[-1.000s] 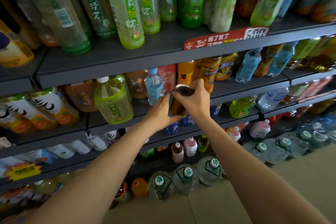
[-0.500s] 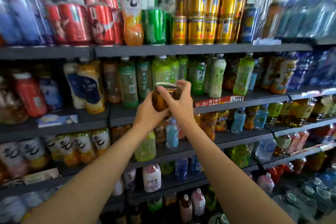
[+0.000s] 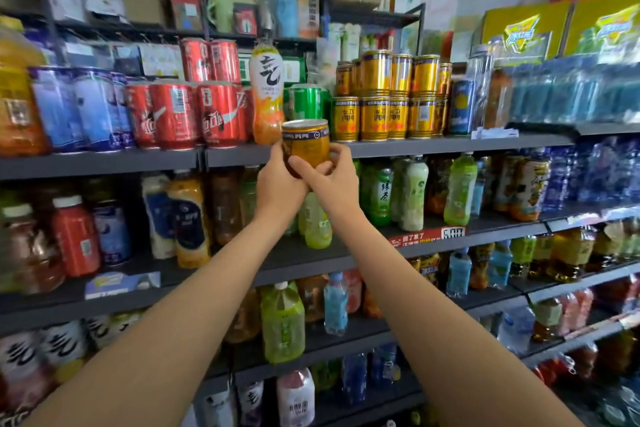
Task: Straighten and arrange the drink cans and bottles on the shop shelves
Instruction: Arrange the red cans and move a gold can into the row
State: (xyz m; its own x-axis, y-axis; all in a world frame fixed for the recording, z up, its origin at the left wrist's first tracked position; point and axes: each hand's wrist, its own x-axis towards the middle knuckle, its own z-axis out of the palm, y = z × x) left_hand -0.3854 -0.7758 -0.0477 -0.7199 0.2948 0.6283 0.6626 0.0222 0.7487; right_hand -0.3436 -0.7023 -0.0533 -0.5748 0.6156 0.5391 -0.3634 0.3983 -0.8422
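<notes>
Both hands hold one gold can with a dark blue band upright, in front of the edge of the upper can shelf. My left hand grips its lower left side; my right hand wraps its base from the right, thumb across the front. Behind and to the right, matching gold cans stand stacked in two tiers on that shelf. An orange-and-white bottle and a green can stand just behind the held can.
Red cola cans and blue cans fill the shelf's left part. Green tea bottles line the shelf below, with more bottles on lower shelves. Blue wrapped packs and yellow cartons sit at the upper right.
Both hands have lifted the gold can from the lower bottle shelves up to the can shelf's edge. My view has tilted upward with it.
</notes>
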